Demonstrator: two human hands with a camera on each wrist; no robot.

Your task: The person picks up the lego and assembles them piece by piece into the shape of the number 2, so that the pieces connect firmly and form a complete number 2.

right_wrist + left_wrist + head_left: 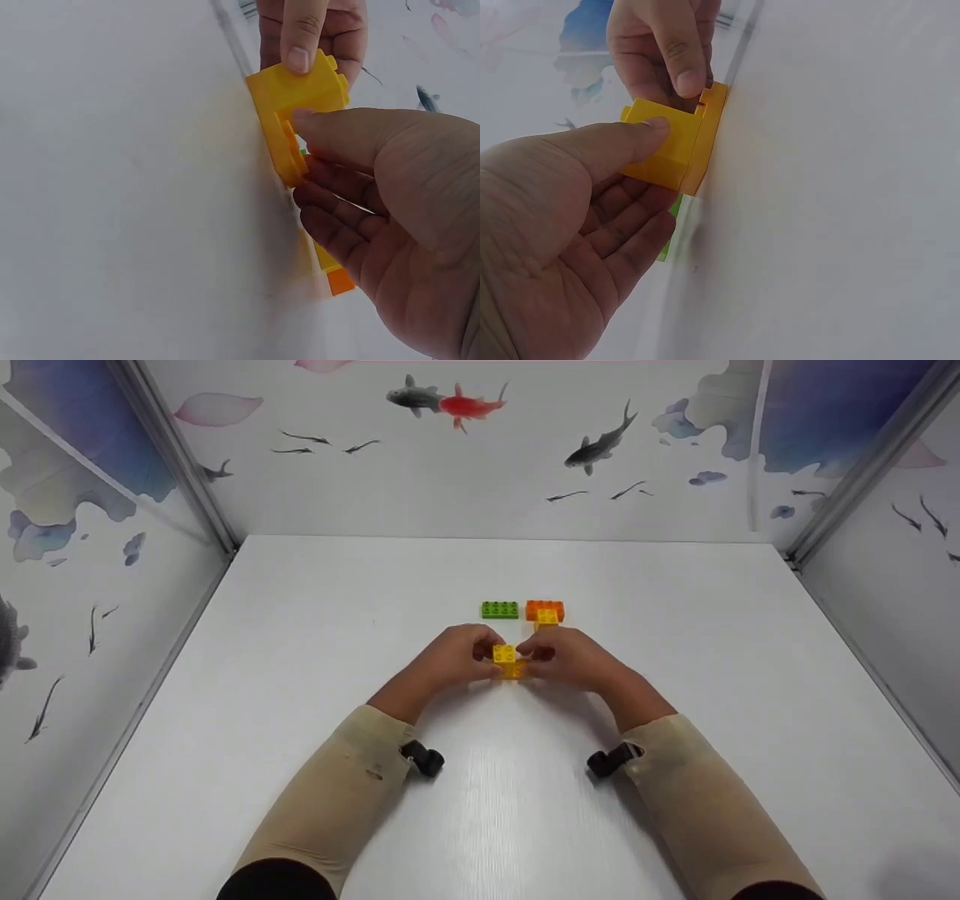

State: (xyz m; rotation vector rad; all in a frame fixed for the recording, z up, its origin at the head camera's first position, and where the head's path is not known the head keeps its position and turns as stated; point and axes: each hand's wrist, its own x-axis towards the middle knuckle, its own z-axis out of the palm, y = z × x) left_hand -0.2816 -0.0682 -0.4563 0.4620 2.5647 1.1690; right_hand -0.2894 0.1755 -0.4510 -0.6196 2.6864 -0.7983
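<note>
Hands, left hand (450, 658) and right hand (568, 658), pinch yellow bricks (508, 661), seemingly stacked.

Left hand (450, 656) and right hand (566, 658) meet at yellow brick stack (508, 661) on white table (300, 675), fingers of both pinching it from either side. Stack: small yellow brick atop flatter yellow piece, resting on table. Just beyond stack: green brick (499, 610), lying flat. Beside green brick, to its right: orange brick (544, 608) with small yellow brick (547, 617) against its near edge. Beige sleeves on both forearms. Fish-patterned walls beyond green brick.
</note>
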